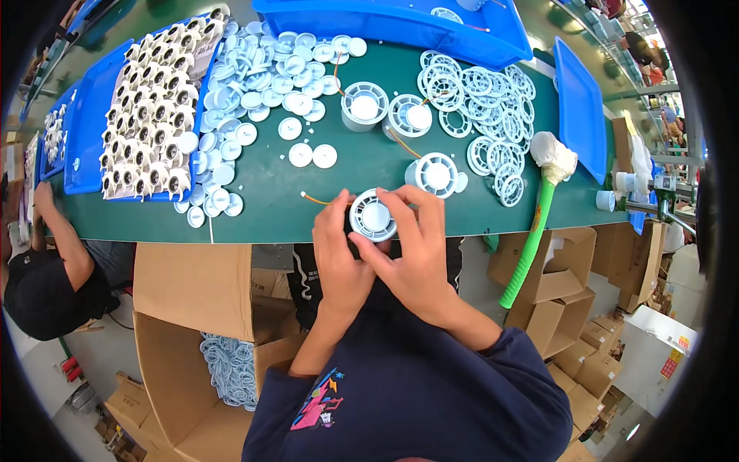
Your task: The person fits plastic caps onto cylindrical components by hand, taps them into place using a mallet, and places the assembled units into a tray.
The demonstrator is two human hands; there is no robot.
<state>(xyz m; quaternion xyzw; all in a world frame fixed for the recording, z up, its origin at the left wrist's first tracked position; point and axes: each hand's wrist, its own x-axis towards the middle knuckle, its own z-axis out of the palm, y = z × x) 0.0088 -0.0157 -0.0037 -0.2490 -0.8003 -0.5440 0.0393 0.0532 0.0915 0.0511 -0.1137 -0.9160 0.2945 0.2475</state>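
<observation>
Hours are read from the held housing [375,216]. At 9, far left, a co-worker [48,281] in a black top bends beside the bench [265,212]. At 10, a blue tray [86,154] bears rows of white fans [150,108]. Pale blue discs [250,98] heap against its right side, spreading between 10 and 11. Near 8, below the bench, an open carton [173,385] holds blue-grey hoops [229,369].

The left hand [341,266] cups the housing from 8 to 10, fingers bent and close together against its side; its thumb cannot be made out. An orange wire [317,201] runs out past that hand between 9 and 10. The housing sits between both hands, at the bench's near edge, round face up. The right hand [422,269] holds it from the other side, index finger and thumb spread apart, pinching its rim.

Beyond, a blue bin [400,38] lies at 12. Three more housings [436,175] stand from 12 to 2. Between 1 and 2, rings [485,108] pile up. A mallet [539,212] with a green handle crosses the edge near 3.
</observation>
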